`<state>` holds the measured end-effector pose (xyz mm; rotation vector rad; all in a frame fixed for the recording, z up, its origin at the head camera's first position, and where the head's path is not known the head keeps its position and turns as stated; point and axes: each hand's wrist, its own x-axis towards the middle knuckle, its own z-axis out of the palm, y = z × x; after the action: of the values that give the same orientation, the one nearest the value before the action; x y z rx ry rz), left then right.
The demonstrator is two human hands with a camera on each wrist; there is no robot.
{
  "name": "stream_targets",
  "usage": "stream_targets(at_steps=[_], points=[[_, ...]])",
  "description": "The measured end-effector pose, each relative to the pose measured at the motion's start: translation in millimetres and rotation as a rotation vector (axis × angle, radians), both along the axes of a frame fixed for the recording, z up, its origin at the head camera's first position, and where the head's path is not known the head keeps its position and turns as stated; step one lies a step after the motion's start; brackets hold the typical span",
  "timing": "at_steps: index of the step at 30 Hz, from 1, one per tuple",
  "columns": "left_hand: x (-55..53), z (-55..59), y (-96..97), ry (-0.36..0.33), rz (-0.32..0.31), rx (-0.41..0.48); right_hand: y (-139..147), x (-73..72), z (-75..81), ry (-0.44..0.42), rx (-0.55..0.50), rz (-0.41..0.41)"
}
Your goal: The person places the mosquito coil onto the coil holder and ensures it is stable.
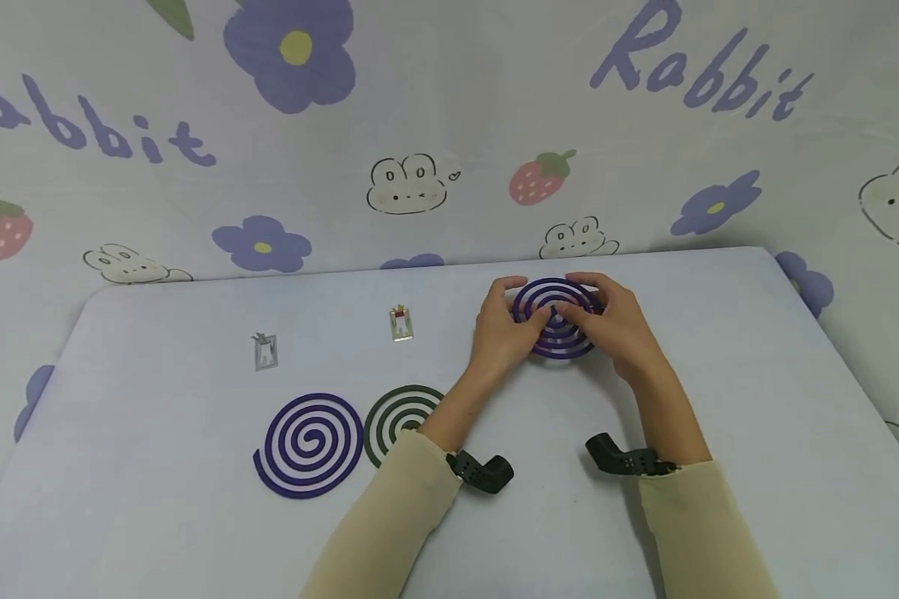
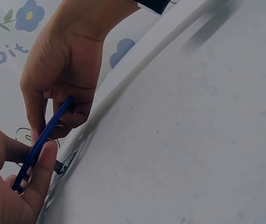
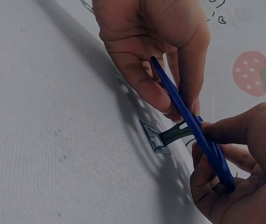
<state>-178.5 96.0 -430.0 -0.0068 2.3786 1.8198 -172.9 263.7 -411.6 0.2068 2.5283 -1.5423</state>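
Both hands hold a purple mosquito coil (image 1: 560,355) at the far right-centre of the table. My left hand (image 1: 504,329) grips its left side and my right hand (image 1: 620,323) its right side. The thumbs press near the coil's centre while other fingers curl around the outer edge. Seen edge-on in the right wrist view, the coil (image 3: 181,108) is tilted above the table. Beneath it stands a small metal coil stand (image 3: 155,138), whose upright tongue reaches up to the coil's middle. From above, the coil and fingers hide most of this stand.
A second purple coil (image 1: 300,492) lies flat at front left. Beside it is a dark green coil (image 1: 370,433), partly covered by the left forearm. Two metal stands lie farther back, one grey (image 1: 265,353) and one with yellowish and red reflections (image 1: 401,325). Patterned cloth hangs behind the white table (image 1: 157,366).
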Motion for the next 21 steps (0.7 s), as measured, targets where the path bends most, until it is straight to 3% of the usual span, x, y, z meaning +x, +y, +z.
stream_targets(at_steps=[9, 21], points=[[-4.4, -0.8, 1.2, -0.013, 0.035, 0.047, -2.7, -2.2, 0.7, -0.002, -0.019, -0.025], [-4.5, -2.6, 0.3, -0.046, 0.016, 0.089, -2.6, -0.6, 0.7, -0.042, -0.041, -0.045]])
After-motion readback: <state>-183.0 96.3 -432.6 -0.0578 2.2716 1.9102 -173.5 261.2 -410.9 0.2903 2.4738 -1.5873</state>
